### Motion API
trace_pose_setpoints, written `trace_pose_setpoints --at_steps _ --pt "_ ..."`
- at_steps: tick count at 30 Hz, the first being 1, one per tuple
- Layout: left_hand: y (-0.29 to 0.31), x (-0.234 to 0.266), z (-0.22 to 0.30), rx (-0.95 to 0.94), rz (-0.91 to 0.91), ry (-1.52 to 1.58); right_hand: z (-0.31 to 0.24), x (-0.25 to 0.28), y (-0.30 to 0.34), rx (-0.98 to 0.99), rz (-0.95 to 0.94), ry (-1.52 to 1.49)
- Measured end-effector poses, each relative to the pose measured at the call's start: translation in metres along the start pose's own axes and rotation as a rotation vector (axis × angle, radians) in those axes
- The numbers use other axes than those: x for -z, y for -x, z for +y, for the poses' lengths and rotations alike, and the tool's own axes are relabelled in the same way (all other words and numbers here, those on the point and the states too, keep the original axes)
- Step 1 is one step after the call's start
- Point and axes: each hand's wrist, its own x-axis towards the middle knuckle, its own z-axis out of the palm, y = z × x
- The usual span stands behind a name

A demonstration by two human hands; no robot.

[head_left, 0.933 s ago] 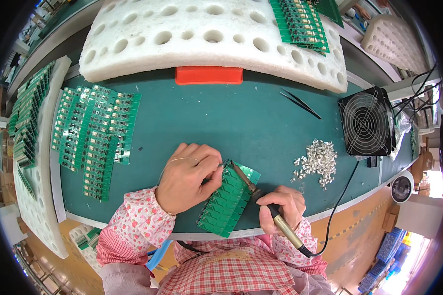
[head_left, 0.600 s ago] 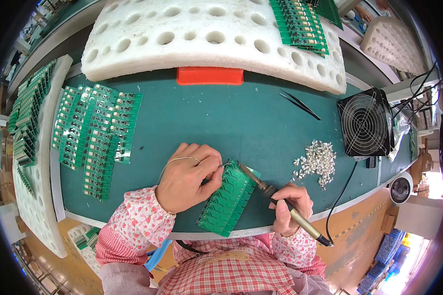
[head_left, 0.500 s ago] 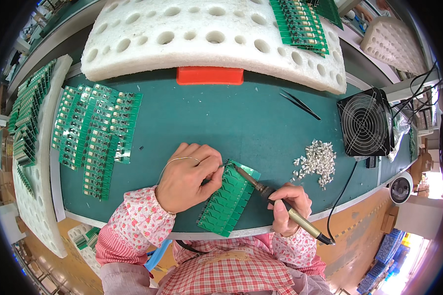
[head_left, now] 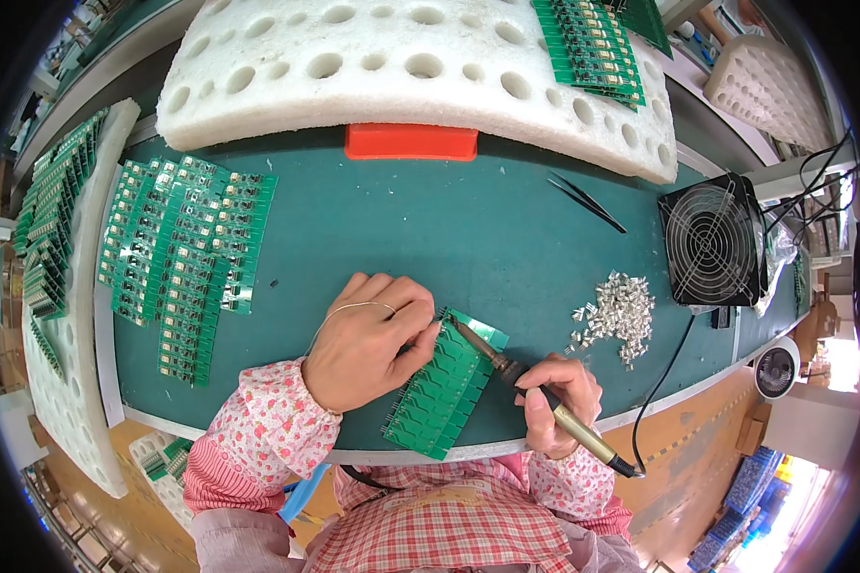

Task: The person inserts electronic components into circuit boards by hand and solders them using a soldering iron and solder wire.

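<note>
A green circuit board panel (head_left: 437,399) lies at a slant near the front edge of the bench, a row of dark pins along its left side. In my right hand (head_left: 562,401) is a soldering iron (head_left: 583,435), its tip touching or just above the panel's upper left corner. My left hand (head_left: 375,336) is closed in a pinch beside that same corner. A thin solder wire (head_left: 354,305) loops over its back and into the fingers. The wire's end and the exact contact spot at the tip are too small to make out.
Populated circuit boards (head_left: 186,267) lie at the left. Small silver metal parts (head_left: 616,315) are heaped at the right, near black tweezers (head_left: 588,203) and a fan (head_left: 712,241). White foam (head_left: 287,100) with holes spans the back, above a red box (head_left: 411,143). The iron's cord (head_left: 661,377) hangs at right.
</note>
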Motion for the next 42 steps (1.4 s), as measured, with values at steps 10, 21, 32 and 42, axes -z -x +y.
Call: trace_pose_setpoints --at_steps 10,21,32,42 --pt "0.001 0.000 -0.002 0.015 -0.005 0.016 0.002 -0.001 -0.003 0.122 -0.038 0.031" --pt "0.001 -0.001 -0.002 0.011 -0.017 0.010 0.002 -0.001 -0.002 0.112 -0.031 0.024" --pt "0.000 -0.001 -0.003 0.014 -0.011 0.003 0.001 -0.002 -0.001 0.093 -0.018 0.021" --pt "0.005 0.009 -0.002 0.050 -0.045 0.062 -0.007 0.001 0.016 0.040 0.184 0.038"
